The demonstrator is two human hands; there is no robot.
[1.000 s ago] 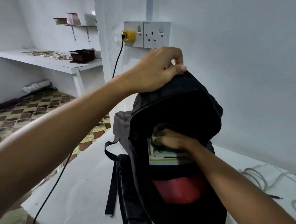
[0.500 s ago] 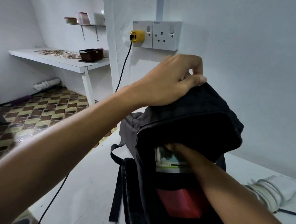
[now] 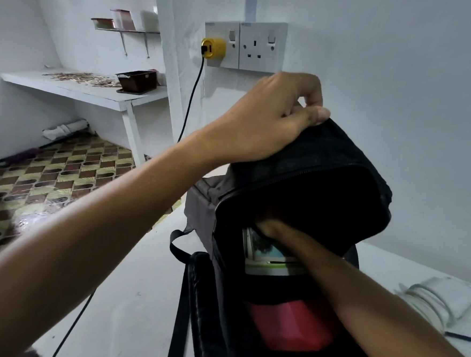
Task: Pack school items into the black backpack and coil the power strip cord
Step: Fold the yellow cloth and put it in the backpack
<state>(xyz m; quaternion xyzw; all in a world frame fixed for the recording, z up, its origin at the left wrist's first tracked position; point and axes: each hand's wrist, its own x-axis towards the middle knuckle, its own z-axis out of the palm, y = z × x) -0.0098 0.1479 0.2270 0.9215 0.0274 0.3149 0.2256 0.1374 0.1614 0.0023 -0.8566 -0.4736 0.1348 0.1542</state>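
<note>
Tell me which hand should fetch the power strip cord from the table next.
Right. The right hand is inside the black backpack on the books, and the white cord lies on the table on that side. The left hand grips the backpack's top, keeping it upright and open.

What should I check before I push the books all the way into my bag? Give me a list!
1. Backpack held open at the top by the left hand: ok.
2. Right hand on the books: ok, though its fingers are hidden.
3. Books sitting inside the opening: ok.
4. Room left deeper down: cannot tell.
5. Red item out of the books' way: cannot tell.
6. White power strip cord coiled: ok.
</note>
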